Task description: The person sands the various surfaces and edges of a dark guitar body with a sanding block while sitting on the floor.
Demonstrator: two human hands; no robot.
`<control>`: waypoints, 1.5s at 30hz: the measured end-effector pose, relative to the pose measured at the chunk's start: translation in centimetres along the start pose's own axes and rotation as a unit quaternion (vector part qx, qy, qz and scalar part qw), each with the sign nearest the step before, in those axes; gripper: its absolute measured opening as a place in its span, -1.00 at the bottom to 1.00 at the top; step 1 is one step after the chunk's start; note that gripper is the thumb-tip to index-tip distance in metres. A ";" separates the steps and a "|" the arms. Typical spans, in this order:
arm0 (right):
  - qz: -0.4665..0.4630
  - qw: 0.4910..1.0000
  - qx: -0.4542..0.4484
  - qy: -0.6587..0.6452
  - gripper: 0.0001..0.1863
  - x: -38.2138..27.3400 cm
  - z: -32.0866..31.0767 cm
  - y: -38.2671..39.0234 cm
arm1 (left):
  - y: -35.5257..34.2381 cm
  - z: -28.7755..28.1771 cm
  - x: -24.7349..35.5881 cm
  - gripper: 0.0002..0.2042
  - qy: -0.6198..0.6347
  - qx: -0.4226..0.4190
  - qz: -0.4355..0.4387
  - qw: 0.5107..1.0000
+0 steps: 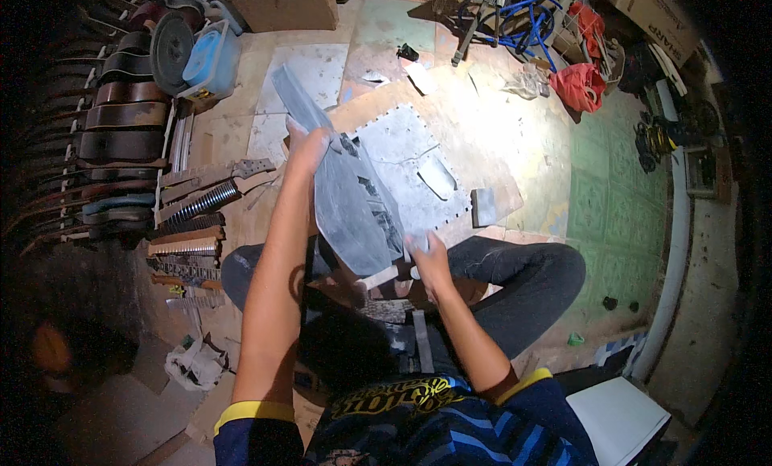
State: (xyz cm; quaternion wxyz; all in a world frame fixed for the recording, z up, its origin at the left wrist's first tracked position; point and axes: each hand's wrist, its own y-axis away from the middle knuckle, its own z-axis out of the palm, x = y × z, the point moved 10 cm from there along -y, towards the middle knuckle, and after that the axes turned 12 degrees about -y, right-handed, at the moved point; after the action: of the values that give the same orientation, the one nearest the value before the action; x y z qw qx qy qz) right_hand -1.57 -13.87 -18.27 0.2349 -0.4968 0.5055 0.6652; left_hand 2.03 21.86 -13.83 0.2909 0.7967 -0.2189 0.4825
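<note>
A grey, dusty electric guitar (346,213) with its neck and dark cut-out cavities is tilted over my lap. My left hand (308,147) is closed round it where the neck meets the body. At the body's lower right edge is my right hand (430,261), its fingers curled in. A pale bit shows by those fingertips, too small to name. Beyond the guitar lies a whitish mat with toothed edges (402,136), bearing a folded pale sheet (437,176). A small grey block (484,207) sits just right of the mat.
Several guitar bodies (125,116) hang in a rack at the left. Guitar necks (201,205) and combed wooden pieces lie beside my left knee. A clear tub (213,60) stands at the far left. Blue cables (515,20) and a red bag (577,86) are at the far right.
</note>
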 end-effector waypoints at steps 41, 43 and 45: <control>-0.115 0.988 0.096 0.038 -0.71 -1.9 -0.3 0.6 | -0.3 -0.3 0.7 -0.55 0.007 0.066 0.023 0.998; -0.167 0.972 0.073 0.150 -0.69 -3.9 0.8 1.7 | -0.4 -0.7 0.7 -0.56 0.006 0.062 0.021 0.998; -0.214 0.950 0.073 0.216 -0.69 -5.7 1.1 1.2 | 0.1 -0.2 0.6 -0.56 0.005 0.046 0.008 0.999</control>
State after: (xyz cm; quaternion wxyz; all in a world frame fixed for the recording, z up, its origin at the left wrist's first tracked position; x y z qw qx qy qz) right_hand -0.71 -12.25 -12.65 0.2929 -0.7066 0.4730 0.4372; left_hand 2.11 21.86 -13.15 0.2515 0.8050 -0.2010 0.4983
